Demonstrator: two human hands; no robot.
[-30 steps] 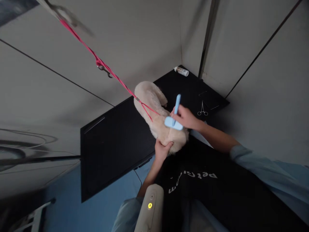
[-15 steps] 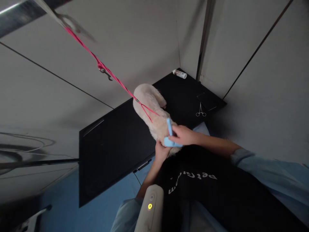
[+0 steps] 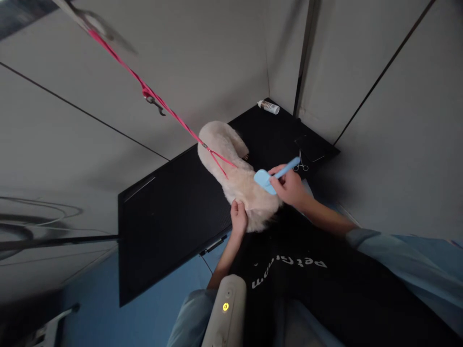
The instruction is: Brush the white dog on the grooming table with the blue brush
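Observation:
A cream-coloured, curly-coated dog [image 3: 220, 144] is on the black grooming table [image 3: 173, 217], its head end towards me and a pink grooming loop [image 3: 173, 115] around its neck. My left hand [image 3: 239, 218] is closed, fingers curled on the fur at the left side of the dog's head. My right hand [image 3: 291, 187] grips a light blue slicker brush [image 3: 265, 180] by its handle, which points up and right. The brush head is at the right side of the dog's head, its back towards me; whether the pins touch the fur I cannot tell.
At the table's far edge lies a white bottle [image 3: 268, 107]. Scissor-like clamps [image 3: 300, 166] and a dark flat object [image 3: 310, 148] are near the right corner. A metal hook [image 3: 155, 103] hangs along the pink loop. Grey walls stand behind the table.
My right hand has moved right and up with the brush, turning it so the handle points right. My left hand has shifted slightly up, staying at the dog's fur.

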